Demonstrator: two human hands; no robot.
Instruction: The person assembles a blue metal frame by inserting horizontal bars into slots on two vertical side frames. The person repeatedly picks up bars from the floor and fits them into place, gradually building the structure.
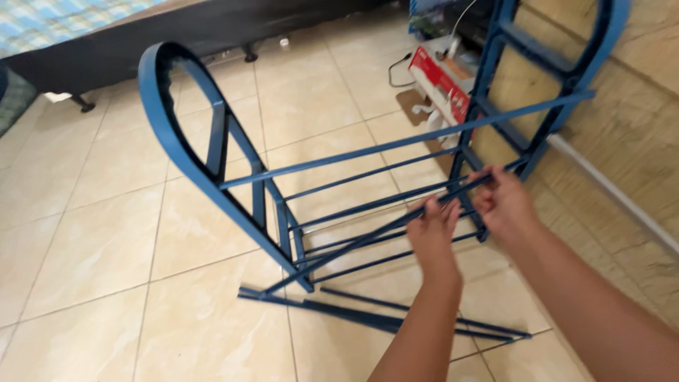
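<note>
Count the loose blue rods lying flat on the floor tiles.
2 can be made out: one longer blue rod in front of the rack's left side frame, and a thinner one just behind it, running toward the right. The forearms may hide more.

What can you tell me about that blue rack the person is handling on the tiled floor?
The blue rack looks like painted metal, only partly put together. Two end frames with rounded tops stand on the tiled floor, joined by several thin crossbars. One loose rod slants from the near frame's foot up to both hands: the left hand and the right hand grip its upper end. More blue rods lie flat on the floor in front.
</note>
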